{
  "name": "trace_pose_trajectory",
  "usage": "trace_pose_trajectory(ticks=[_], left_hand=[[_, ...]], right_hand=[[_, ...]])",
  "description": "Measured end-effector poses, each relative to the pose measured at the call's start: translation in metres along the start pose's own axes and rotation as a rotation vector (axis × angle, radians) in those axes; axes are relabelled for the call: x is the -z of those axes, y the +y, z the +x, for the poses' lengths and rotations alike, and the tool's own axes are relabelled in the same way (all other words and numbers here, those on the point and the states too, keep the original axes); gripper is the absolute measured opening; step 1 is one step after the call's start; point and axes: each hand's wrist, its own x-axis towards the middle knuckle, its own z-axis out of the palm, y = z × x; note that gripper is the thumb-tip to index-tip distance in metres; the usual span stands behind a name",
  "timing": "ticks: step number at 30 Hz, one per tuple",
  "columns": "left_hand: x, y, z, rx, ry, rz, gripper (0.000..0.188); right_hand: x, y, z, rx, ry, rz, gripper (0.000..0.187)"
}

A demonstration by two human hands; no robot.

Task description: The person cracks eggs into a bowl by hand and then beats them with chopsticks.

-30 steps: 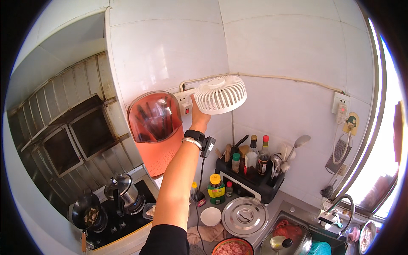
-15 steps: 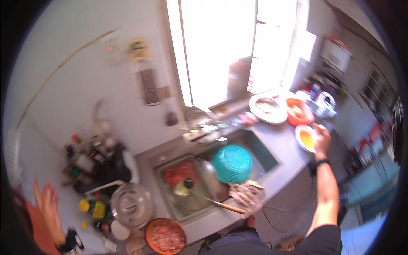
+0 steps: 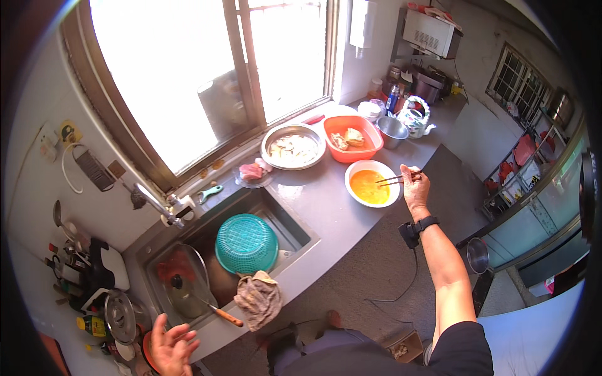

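Observation:
My right hand [image 3: 415, 190] is closed around a pair of dark chopsticks [image 3: 390, 180]. Their tips reach into a white bowl [image 3: 370, 164] of yellow-orange liquid that looks like beaten egg [image 3: 367, 188]. This bowl sits on the grey counter near its front edge. My left hand [image 3: 171, 348] is at the lower left, empty, with fingers apart. It is in front of a red-rimmed bowl [image 3: 148, 354], mostly hidden.
Behind the egg stand an orange basin [image 3: 342, 155] of food, a steel bowl [image 3: 266, 148] of pale slices and a floral teapot [image 3: 414, 119]. The sink holds a teal basket [image 3: 247, 243]. A cloth [image 3: 258, 302] and a wooden-handled utensil [image 3: 227, 316] lie over its front edge.
The view has swung right, so the sink and window sit further left. My left hand now appears in front of the red bowl. My right hand remains by the egg bowl, the chopsticks now clearly visible.

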Motion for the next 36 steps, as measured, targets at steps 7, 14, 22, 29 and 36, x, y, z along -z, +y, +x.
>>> trace_pose_trajectory(ticks=[7,14,22,29,36], left_hand=[[-0.167,-0.084,0.052,0.2,-0.418,-0.088,0.051],[-0.323,-0.203,0.134,-0.327,-0.621,0.671,0.057],[-0.413,-0.26,0.168,-0.347,-0.439,0.94,0.058],[-0.247,-0.25,0.155,-0.238,0.375,1.195,0.05],[-0.226,-0.266,0.131,-0.094,0.526,1.084,0.015]], right_hand=[[0.012,0.064,0.036,-0.286,-0.081,0.295,0.029],[0.01,0.111,0.059,-0.403,-0.078,0.353,0.028],[0.02,0.135,0.08,-0.427,-0.265,0.282,0.024],[0.024,0.148,0.097,-0.521,-0.357,0.37,0.026],[0.002,0.158,0.108,-0.529,-0.59,0.384,0.028]])
